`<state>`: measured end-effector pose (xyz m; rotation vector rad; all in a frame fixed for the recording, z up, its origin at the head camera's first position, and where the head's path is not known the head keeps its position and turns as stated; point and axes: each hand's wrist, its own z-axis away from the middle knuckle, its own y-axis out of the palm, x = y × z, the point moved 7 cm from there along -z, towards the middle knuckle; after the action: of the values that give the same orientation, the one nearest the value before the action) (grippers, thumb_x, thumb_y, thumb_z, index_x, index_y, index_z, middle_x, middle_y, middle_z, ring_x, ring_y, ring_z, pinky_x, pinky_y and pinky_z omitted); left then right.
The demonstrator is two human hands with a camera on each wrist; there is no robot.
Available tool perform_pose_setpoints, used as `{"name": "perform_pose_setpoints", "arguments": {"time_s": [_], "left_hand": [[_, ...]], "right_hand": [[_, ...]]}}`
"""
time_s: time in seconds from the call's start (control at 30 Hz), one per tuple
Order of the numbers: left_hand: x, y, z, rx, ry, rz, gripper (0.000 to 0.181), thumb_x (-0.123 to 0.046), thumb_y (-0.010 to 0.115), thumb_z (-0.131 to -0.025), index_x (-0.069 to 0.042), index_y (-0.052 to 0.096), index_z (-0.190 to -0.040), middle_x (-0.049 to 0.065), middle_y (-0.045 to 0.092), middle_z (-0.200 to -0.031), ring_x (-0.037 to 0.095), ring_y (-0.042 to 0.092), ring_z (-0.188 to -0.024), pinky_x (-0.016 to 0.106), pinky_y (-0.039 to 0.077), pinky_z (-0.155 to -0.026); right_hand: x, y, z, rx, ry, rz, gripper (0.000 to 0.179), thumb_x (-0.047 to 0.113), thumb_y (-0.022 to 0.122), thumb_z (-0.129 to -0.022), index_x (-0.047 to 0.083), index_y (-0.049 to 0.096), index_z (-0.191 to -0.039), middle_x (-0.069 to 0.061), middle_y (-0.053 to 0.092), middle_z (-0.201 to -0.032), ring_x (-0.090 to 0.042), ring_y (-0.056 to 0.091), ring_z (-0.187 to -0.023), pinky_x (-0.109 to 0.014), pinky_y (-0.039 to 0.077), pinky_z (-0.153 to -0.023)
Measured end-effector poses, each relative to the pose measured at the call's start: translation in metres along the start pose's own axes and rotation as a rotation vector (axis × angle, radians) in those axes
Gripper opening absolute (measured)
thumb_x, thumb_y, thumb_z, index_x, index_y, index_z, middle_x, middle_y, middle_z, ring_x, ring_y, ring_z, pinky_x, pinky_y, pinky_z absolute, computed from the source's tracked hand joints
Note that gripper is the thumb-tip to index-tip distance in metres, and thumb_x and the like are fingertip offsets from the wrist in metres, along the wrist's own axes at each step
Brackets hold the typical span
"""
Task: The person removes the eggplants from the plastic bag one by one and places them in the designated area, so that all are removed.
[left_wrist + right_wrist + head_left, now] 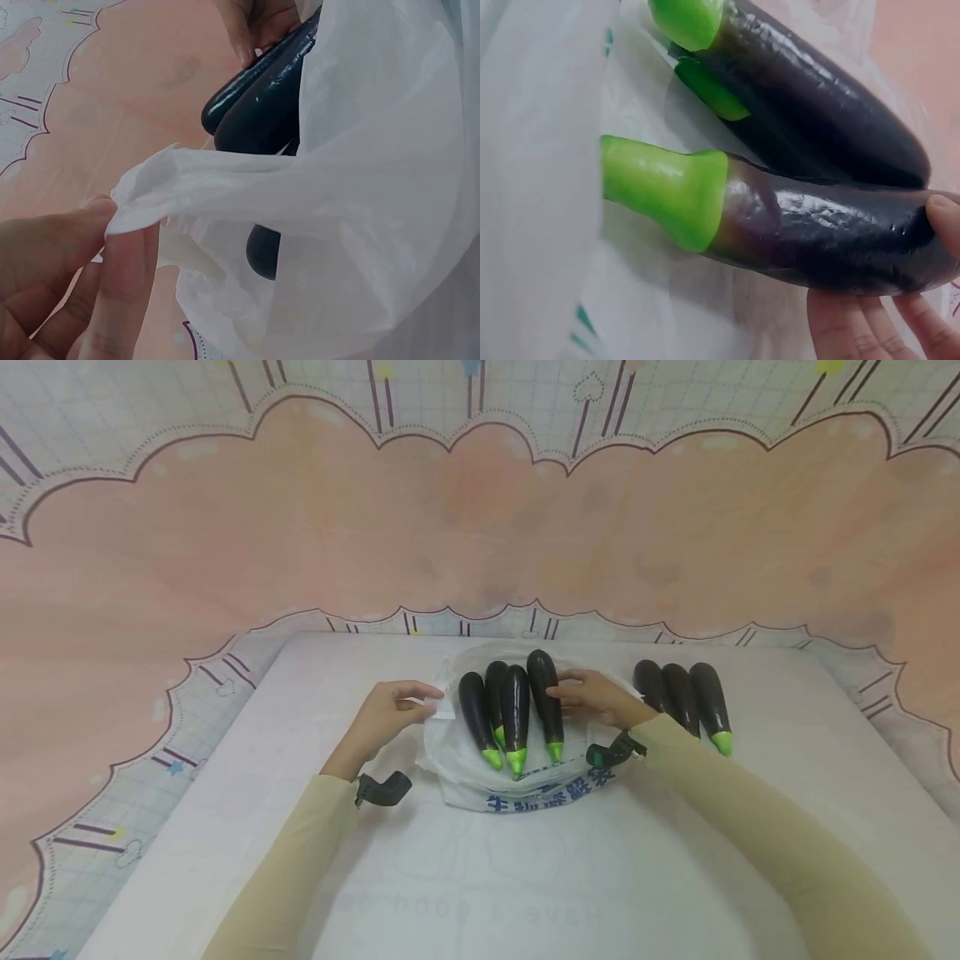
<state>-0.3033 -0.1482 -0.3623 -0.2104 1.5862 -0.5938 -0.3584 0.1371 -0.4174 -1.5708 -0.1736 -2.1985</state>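
White plastic bag (459,785), edge pinched in the left hand (386,714). Right hand (597,697) has a dark eggplant (542,693) gripped, and three more eggplants (515,714) sit just left of that grip.

White table (480,860), a printed white plastic bag (452,772) lying on it, three dark eggplants (678,689) further right.

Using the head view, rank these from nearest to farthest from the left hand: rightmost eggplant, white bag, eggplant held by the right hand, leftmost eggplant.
1. White bag: edge pinched by the left hand.
2. Leftmost eggplant: bag's left side.
3. Eggplant held by the right hand: bag's right side.
4. Rightmost eggplant: outside the bag, far right.
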Motion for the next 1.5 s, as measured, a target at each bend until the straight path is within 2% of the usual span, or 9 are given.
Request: {"name": "perform_pose_setpoints", "arguments": {"time_s": [0.27, 0.57, 0.97, 1.23, 1.5], "left_hand": [[0.000, 0.001, 0.000, -0.001, 0.003, 0.008, 0.028, -0.015, 0.064, -0.088, -0.005, 0.066, -0.115, 0.014, 0.064, -0.121, 0.019, 0.067, -0.091, 0.043, 0.048, -0.093], [-0.002, 0.002, 0.000, 0.004, 0.012, 0.005, 0.028, -0.013, 0.064, -0.088, -0.004, 0.065, -0.115, 0.015, 0.064, -0.121, 0.018, 0.068, -0.090, 0.043, 0.049, -0.092], [-0.002, 0.003, 0.000, 0.012, 0.000, 0.010, 0.028, -0.014, 0.063, -0.088, -0.005, 0.065, -0.115, 0.015, 0.064, -0.120, 0.016, 0.067, -0.087, 0.043, 0.048, -0.092], [-0.002, 0.002, 0.000, 0.015, 0.005, -0.003, 0.028, -0.015, 0.063, -0.089, -0.004, 0.065, -0.115, 0.015, 0.064, -0.120, 0.018, 0.068, -0.089, 0.044, 0.048, -0.093], [0.002, 0.001, 0.000, 0.013, 0.006, 0.019, 0.028, -0.014, 0.063, -0.088, -0.005, 0.065, -0.114, 0.015, 0.063, -0.122, 0.021, 0.068, -0.093, 0.044, 0.048, -0.093]], "right_hand": [[0.011, -0.005, 0.010, -0.010, -0.035, 0.010, 0.058, 0.013, 0.054, -0.095, 0.001, 0.028, -0.145, -0.026, 0.044, -0.141, -0.035, 0.049, -0.126, -0.041, 0.040, -0.106], [0.027, -0.011, 0.022, -0.003, -0.069, 0.025, 0.063, 0.015, 0.054, -0.095, -0.008, 0.021, -0.144, -0.026, 0.037, -0.145, -0.036, 0.040, -0.133, -0.039, 0.036, -0.108], [0.044, -0.025, 0.041, 0.023, -0.112, 0.105, 0.064, 0.012, 0.052, -0.096, -0.011, 0.016, -0.145, -0.029, 0.030, -0.148, -0.039, 0.035, -0.135, -0.041, 0.034, -0.110], [0.050, -0.043, 0.057, -0.017, -0.096, 0.187, 0.067, 0.021, 0.055, -0.095, -0.005, 0.019, -0.146, -0.024, 0.034, -0.147, -0.036, 0.037, -0.136, -0.043, 0.030, -0.112], [0.053, -0.054, 0.067, -0.010, -0.100, 0.185, 0.065, 0.020, 0.053, -0.096, -0.004, 0.020, -0.146, -0.025, 0.032, -0.148, -0.038, 0.035, -0.136, -0.048, 0.022, -0.115]]}}
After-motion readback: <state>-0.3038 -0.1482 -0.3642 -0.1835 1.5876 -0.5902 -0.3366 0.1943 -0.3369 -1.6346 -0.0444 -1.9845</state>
